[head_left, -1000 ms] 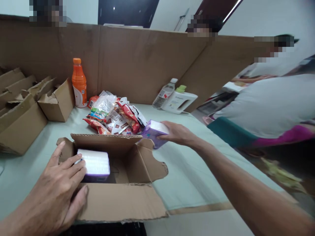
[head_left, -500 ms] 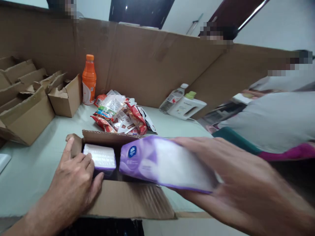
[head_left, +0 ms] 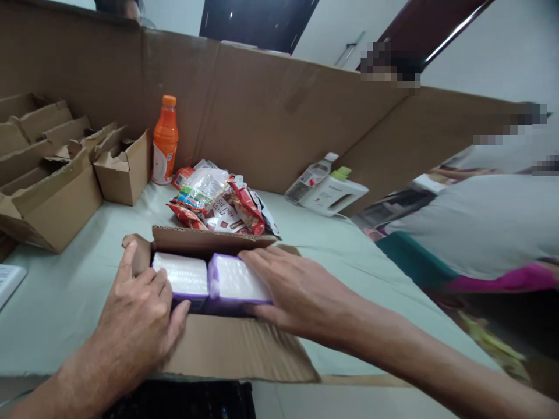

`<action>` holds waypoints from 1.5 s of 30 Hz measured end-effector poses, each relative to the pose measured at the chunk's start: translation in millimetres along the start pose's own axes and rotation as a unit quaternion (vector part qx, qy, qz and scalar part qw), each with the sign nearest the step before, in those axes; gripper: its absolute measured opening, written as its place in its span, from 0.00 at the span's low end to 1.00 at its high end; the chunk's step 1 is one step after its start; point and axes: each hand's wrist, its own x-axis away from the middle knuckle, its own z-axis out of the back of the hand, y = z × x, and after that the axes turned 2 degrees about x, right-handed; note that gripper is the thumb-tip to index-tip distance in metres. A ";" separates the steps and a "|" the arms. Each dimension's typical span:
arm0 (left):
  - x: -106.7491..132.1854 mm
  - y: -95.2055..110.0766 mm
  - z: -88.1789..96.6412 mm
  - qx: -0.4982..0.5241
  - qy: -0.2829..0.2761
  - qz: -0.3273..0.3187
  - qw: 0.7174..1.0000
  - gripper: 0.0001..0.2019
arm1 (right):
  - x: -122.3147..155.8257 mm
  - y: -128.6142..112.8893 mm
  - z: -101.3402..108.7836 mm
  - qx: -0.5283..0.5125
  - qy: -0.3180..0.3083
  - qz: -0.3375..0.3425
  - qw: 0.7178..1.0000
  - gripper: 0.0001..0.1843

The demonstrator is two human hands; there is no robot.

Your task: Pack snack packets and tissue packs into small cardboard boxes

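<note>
A cardboard box (head_left: 244,349) lies in front of me with its flaps folded out. Inside it, on the left, is a white-and-purple tissue pack (head_left: 186,273). My left hand (head_left: 140,302) grips the box's left end, index finger on the side flap, other fingers bent over the edge of that pack, thumb at the front. A second tissue pack (head_left: 242,279) is down in the box to the right of the first. My right hand (head_left: 290,285) spans this pack, fingers along its far side and thumb on its near side; its right end is hidden.
Behind the box lie several snack packets (head_left: 225,203). An orange bottle (head_left: 165,142), small cardboard boxes (head_left: 61,203), a clear bottle (head_left: 310,177) and a white jug (head_left: 334,195) stand farther back by a cardboard wall (head_left: 262,110). At right a person (head_left: 493,221) sits.
My right hand has moved left and down, bringing its tissue pack from a tilt above the box into it beside the other pack. My left hand keeps its place on the box.
</note>
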 end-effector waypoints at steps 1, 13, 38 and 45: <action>0.1 0.9 0.1 -0.002 -0.003 -0.003 1.000 0.23 | -0.7 1.2 -7.3 0.017 -0.009 0.001 1.000 0.16; -2.0 -5.9 9.0 0.069 0.001 -0.036 0.997 0.14 | 0.6 3.9 -10.0 0.002 0.025 0.031 0.999 0.19; 52.8 -27.2 1.8 0.272 -0.027 0.012 0.962 0.34 | 52.4 38.1 -67.7 -0.324 0.197 0.090 0.921 0.22; 42.7 -12.0 -12.8 0.192 0.101 0.140 0.966 0.24 | 76.5 31.9 -86.9 -0.419 0.268 0.042 0.867 0.33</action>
